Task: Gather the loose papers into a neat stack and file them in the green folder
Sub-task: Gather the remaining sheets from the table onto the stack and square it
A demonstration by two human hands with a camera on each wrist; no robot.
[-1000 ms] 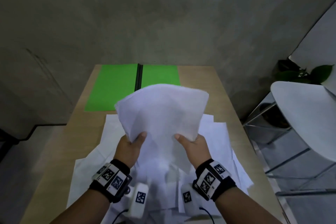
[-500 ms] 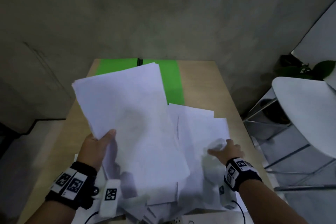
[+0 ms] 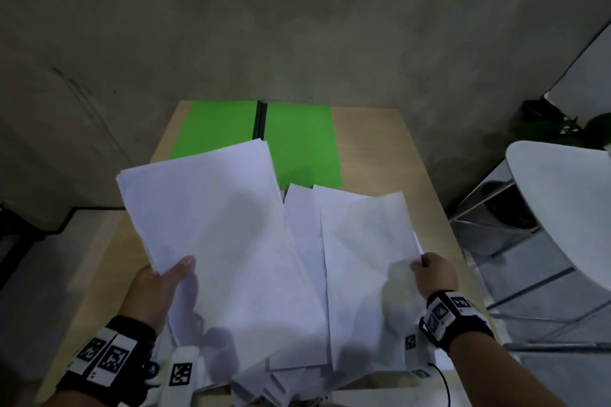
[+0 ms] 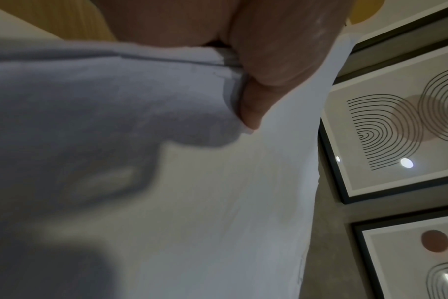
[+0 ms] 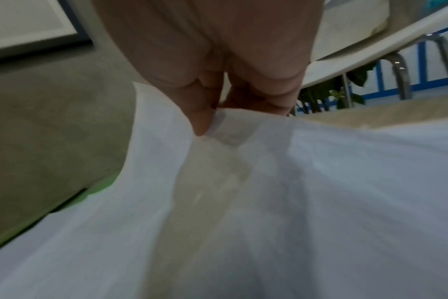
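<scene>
My left hand grips a bundle of white papers by its near left edge, thumb on top, and holds it tilted above the table. The left wrist view shows the thumb pressed on the bundle. My right hand pinches the right edge of a single white sheet and lifts it off the pile. In the right wrist view the fingers pinch that sheet. The green folder lies open and flat at the table's far end. More loose sheets lie under my hands.
The wooden table stands against a grey wall. A white chair with metal legs stands close to the right, with a plant behind it. Framed line drawings hang on the wall.
A second ago both hands held one bundle upright. The left hand has since carried it to the left and tipped it back. The right hand let go, moved right and took a single sheet.
</scene>
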